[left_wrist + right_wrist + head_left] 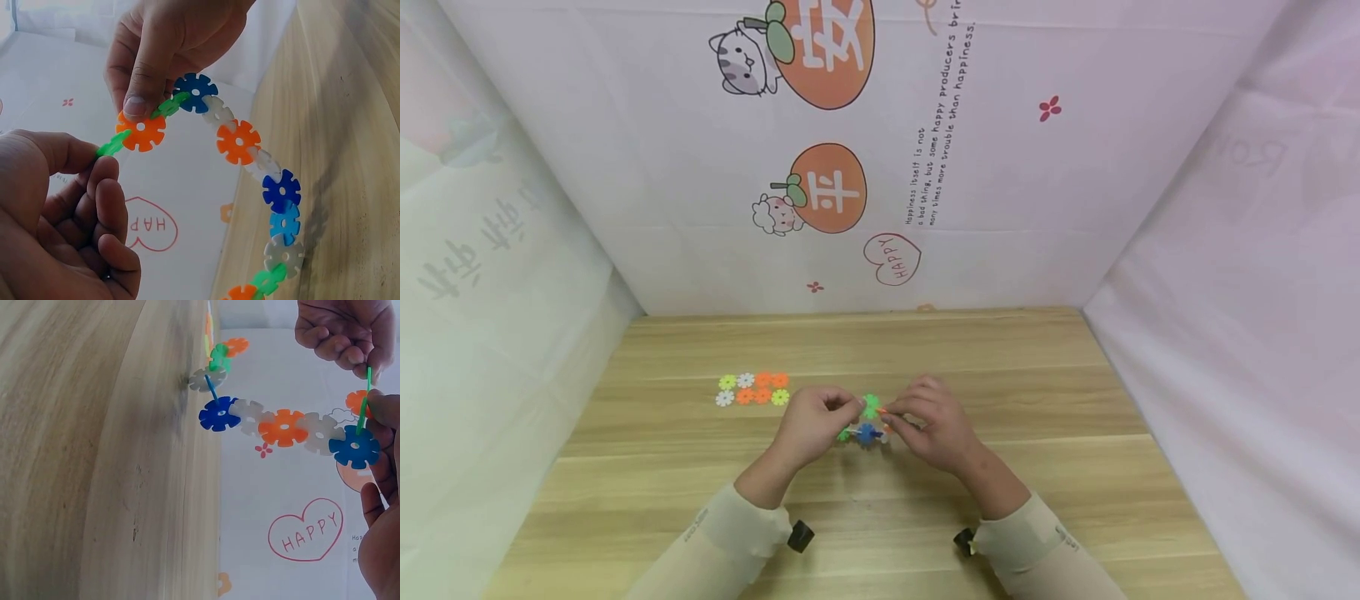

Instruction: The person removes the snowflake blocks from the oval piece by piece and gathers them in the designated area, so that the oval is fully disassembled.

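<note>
A chain of snowflake discs (239,141) in blue, white, orange and green hangs in an arc between my hands, above the wooden table (880,508). My left hand (100,159) pinches the green disc (112,145) at the chain's end. Right beside it, my right hand (140,100) pinches a second green disc (169,106), slotted between an orange disc (140,131) and a blue disc (195,92). In the head view both hands, left (850,407) and right (889,410), meet at the table's middle. The chain's (284,427) far end droops to the tabletop.
Several loose discs (752,389) in orange, white and yellow-green lie in two rows on the table, left of my hands. Printed cloth walls (880,167) close in the table on three sides.
</note>
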The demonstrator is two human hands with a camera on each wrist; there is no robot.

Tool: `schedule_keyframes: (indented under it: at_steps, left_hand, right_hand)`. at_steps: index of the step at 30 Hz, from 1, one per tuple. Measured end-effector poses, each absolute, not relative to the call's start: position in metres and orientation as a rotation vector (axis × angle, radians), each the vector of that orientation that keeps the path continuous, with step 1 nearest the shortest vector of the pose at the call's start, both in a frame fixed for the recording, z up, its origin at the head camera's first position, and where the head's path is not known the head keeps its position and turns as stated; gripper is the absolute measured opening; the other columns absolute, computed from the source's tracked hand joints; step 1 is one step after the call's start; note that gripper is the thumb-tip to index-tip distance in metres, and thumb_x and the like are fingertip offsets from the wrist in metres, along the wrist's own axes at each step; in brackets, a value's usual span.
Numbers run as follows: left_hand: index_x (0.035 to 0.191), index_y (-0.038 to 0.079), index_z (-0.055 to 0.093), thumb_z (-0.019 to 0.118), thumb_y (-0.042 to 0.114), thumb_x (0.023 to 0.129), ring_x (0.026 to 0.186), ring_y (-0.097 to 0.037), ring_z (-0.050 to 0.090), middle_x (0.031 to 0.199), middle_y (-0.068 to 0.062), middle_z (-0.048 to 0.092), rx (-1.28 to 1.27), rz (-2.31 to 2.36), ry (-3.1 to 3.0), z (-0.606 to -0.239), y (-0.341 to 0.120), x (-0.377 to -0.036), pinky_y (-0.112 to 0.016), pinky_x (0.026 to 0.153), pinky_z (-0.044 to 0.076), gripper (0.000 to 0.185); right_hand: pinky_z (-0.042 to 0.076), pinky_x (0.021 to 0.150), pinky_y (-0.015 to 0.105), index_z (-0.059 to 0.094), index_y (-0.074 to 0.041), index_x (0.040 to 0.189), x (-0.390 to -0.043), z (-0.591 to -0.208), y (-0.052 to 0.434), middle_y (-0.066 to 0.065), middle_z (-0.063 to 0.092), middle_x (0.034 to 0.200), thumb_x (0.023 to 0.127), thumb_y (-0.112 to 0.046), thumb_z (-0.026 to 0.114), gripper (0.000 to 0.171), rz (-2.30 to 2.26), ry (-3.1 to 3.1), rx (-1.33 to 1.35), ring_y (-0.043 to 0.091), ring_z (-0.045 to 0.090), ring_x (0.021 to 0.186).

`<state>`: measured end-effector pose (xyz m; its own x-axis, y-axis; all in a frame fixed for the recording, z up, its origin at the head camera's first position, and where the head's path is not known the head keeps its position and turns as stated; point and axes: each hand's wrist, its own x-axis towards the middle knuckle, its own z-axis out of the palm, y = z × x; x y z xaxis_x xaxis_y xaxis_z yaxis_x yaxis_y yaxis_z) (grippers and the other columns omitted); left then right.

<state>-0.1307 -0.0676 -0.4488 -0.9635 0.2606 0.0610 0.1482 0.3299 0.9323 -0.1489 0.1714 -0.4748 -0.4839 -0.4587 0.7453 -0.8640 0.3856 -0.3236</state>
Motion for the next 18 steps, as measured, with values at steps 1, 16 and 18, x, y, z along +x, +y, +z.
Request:
schedule_keyframes:
  at_steps: [1, 16, 18]
  left_hand:
    - [0.093, 0.009, 0.080, 0.070, 0.026, 0.100, 0.081, -0.025, 0.070, 0.084, -0.002, 0.076, 0.372, 1.725, 2.478, -0.4487, -0.0676, -0.1306, -0.037, 0.067, 0.056, 0.022]
    - [0.085, 0.010, 0.079, 0.070, 0.021, 0.097, 0.066, -0.022, 0.060, 0.079, -0.001, 0.073, 0.304, 1.802, 2.471, -0.4483, -0.0705, -0.1304, -0.031, 0.056, 0.050, 0.019]
    - [0.083, 0.013, 0.079, 0.070, 0.020, 0.097, 0.063, -0.020, 0.058, 0.079, -0.004, 0.073, 0.310, 1.816, 2.470, -0.4489, -0.0705, -0.1301, -0.029, 0.054, 0.048, 0.019]
  right_hand:
    - [0.048, 0.080, 0.034, 0.080, -0.013, 0.091, -0.1488, -0.4746, 0.1711, -0.007, 0.074, 0.087, 0.092, -0.022, 0.081, 0.010, 0.961, -2.094, 1.131, 0.014, 0.063, 0.085]
    - [0.049, 0.077, 0.032, 0.078, -0.015, 0.090, -0.1474, -0.4683, 0.1622, -0.007, 0.074, 0.085, 0.084, -0.010, 0.085, 0.010, 0.954, -2.067, 1.146, 0.013, 0.063, 0.082]
    - [0.048, 0.077, 0.032, 0.077, -0.015, 0.089, -0.1467, -0.4673, 0.1613, -0.006, 0.074, 0.085, 0.083, -0.009, 0.086, 0.011, 0.952, -2.069, 1.145, 0.013, 0.063, 0.082]
